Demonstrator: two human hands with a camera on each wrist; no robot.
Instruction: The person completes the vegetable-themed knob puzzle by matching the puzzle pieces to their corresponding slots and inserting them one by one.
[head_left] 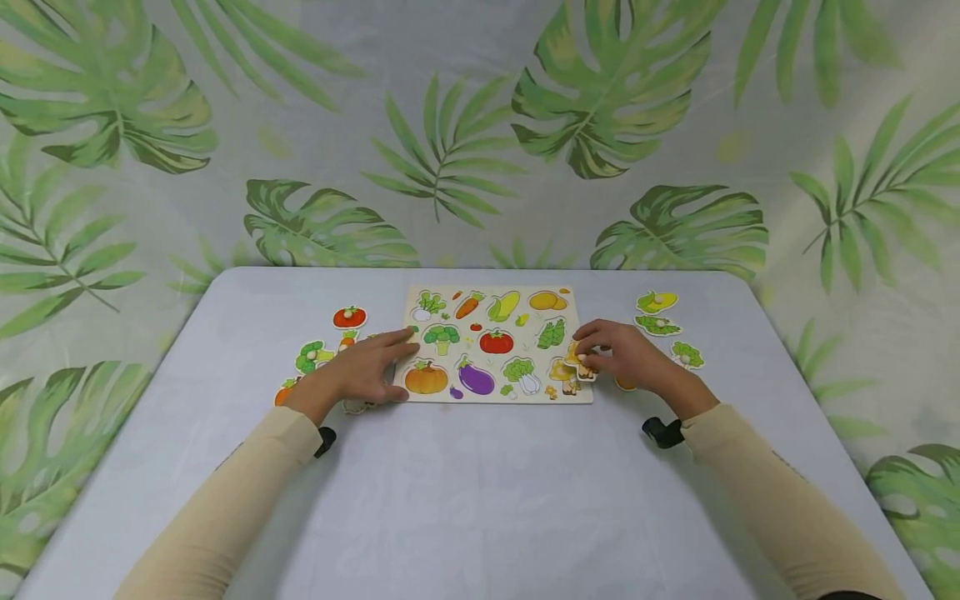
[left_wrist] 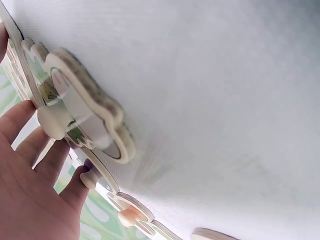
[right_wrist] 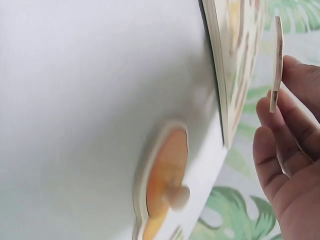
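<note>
A flat wooden vegetable puzzle board [head_left: 528, 350] lies on the table, printed with tomato, pumpkin, eggplant, corn and other pictures. At its left edge rests my left hand [head_left: 367, 367], fingers spread and touching the board. Beneath and beside that hand are knobbed pieces, including a white-and-green one [left_wrist: 82, 102] in the left wrist view. My right hand [head_left: 626, 354] pinches a mushroom puzzle piece [head_left: 587, 374] above the board's lower right corner, near the printed mushrooms. In the right wrist view the mushroom piece [right_wrist: 277, 65] appears edge-on between thumb and fingers, raised off the board.
Left of the board lie a tomato piece [head_left: 349, 317], a broccoli piece [head_left: 310, 357] and a partly covered carrot piece [head_left: 348, 339]. On the right are a corn piece [head_left: 660, 301], a green pod-like piece [head_left: 657, 325], a leafy piece [head_left: 687, 356] and an orange piece [right_wrist: 167, 165].
</note>
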